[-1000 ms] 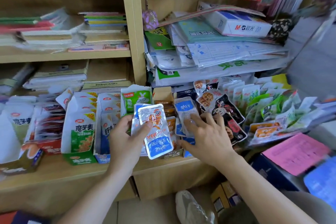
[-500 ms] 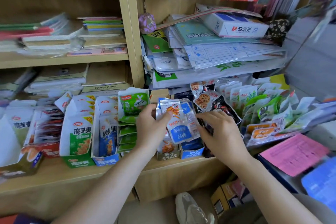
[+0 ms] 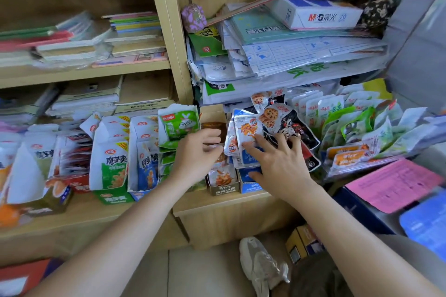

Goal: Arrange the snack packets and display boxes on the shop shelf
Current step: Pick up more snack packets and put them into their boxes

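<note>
A bundle of blue-and-silver snack packets stands upright in a small blue display box on the wooden shelf. My right hand presses its spread, straight fingers flat against the front of the bundle. My left hand is just left of it, loosely curled. Its fingertips touch the bundle's left edge and its thumb lies over the brown packets behind. A brown display box with orange packets stands under my left fingers. A green packet box is beside my left wrist.
White-and-green display boxes fill the shelf to the left. Loose green and black packets lie piled at the right under stacked paper goods. Pink paper covers a box at the right. A shoe is on the floor.
My left hand carried the blue-and-silver packets from the left to the blue box and loosened its grip. My right hand moved onto the front of the bundle.
</note>
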The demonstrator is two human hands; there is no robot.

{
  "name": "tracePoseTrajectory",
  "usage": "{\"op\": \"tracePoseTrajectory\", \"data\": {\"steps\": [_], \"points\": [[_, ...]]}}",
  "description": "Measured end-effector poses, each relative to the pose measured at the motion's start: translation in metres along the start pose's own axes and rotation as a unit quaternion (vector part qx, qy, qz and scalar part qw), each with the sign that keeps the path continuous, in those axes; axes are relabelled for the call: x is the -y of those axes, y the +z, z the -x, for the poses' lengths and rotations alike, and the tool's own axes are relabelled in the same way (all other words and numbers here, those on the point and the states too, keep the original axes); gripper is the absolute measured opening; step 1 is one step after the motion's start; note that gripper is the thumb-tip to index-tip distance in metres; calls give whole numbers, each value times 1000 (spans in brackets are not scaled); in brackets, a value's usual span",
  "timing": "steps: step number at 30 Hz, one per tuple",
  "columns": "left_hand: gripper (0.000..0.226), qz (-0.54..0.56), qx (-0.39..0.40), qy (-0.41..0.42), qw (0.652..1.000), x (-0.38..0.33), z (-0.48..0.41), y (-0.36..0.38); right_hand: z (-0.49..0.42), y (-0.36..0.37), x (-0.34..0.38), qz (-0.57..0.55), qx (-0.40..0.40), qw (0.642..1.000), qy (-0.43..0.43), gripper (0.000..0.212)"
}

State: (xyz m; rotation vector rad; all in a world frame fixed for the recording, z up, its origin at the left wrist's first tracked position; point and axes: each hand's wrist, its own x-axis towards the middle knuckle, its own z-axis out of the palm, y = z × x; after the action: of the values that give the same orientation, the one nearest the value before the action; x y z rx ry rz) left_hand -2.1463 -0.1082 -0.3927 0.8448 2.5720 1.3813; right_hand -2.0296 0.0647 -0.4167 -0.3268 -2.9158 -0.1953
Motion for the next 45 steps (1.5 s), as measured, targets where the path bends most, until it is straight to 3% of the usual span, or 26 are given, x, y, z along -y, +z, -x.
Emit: {"op": "tracePoseTrajectory", "data": {"steps": [3,7,9,14,23,31,39,42,45], "points": [[30,-59,6,48,997,18,33,-20,0,-4,4,10,-10,1000,16,66],[25,-227,-63,115,965,55,73,-52,6,1,12,27,-23,999,19,58],[26,-261,-84,113,955,76,84,-64,11,6,17,27,-31,999,19,52],[45,-259,-49,66,962,101,97,-58,22,16,26,32,-48,998,14,52],[38,-266,-84,82,957,113,91,-51,27,37,33,52,-46,997,17,66],[42,-326,-151,113,927,95,85,-31,41,35,34,15,-22,1000,4,52],[39,-241,-40,255,936,56,68,26,65,30,27,-104,16,994,19,59],[52,-258,2,287,922,48,56,47,74,20,16,-171,-6,985,13,55],[63,-316,37,308,897,41,46,65,88,2,-2,-260,-77,960,63,37]]}}
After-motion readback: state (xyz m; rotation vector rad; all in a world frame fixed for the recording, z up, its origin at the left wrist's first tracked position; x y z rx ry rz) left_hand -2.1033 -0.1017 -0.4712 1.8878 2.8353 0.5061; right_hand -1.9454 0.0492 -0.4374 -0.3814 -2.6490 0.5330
